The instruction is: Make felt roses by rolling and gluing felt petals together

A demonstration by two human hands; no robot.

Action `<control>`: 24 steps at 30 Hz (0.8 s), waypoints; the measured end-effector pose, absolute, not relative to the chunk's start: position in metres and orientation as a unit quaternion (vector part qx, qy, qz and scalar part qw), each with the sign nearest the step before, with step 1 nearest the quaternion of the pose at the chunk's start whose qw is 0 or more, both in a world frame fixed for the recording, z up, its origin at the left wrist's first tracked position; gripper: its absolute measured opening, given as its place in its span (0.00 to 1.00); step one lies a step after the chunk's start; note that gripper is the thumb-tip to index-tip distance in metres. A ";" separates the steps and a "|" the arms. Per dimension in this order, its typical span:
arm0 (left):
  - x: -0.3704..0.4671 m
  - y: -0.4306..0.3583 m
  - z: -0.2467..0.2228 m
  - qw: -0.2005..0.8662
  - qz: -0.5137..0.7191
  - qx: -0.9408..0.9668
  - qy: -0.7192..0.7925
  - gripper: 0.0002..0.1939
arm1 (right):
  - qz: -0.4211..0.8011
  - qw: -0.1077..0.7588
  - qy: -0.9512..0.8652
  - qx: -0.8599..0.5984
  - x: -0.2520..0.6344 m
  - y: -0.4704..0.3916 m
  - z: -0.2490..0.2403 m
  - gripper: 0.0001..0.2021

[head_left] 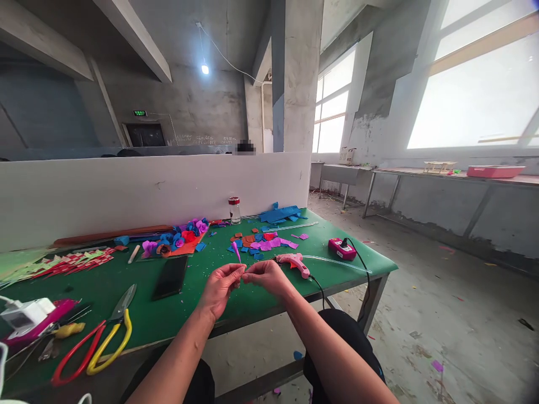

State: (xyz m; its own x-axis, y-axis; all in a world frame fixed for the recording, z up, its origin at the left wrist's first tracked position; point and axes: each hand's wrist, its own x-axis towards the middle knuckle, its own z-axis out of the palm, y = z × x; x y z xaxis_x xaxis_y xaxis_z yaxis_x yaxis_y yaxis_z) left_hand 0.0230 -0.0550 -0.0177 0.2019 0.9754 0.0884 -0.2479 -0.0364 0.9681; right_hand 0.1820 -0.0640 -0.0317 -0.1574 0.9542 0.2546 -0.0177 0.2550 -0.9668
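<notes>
Between my two hands, above the front edge of the green table, a thin stem with a purple paper bud (236,251) points upward. My left hand (222,287) pinches it below the bud, thumb against fingers. Beside it, my right hand (266,276) is closed in a pinch, its fingertips meeting the left ones; what lies between them is too small to make out. Purple paper pieces (273,243) and blue paper pieces lie behind the hands. A pink glue gun (298,264) rests just right of my right hand.
Scissors (120,325) with red and yellow handles and a black phone (170,278) lie to the left. Finished paper flowers (181,237) and a glass jar (234,211) stand farther back. A pink power socket (342,249) with a black cord sits at the right, near the table (366,265) edge.
</notes>
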 end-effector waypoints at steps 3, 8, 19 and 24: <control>0.020 -0.055 -0.014 0.586 0.533 0.505 0.342 0.19 | 0.453 0.544 -0.579 -0.404 0.178 -0.064 -0.032 0.16; 0.014 -0.052 -0.012 0.595 0.547 0.494 0.320 0.17 | 0.446 0.548 -0.574 -0.413 0.175 -0.064 -0.033 0.17; 0.011 -0.055 -0.006 0.585 0.533 0.501 0.349 0.17 | 0.497 0.495 -0.592 -0.399 0.170 -0.073 -0.033 0.16; 0.011 -0.053 -0.011 0.592 0.529 0.495 0.353 0.16 | 0.510 0.514 -0.574 -0.382 0.168 -0.073 -0.034 0.16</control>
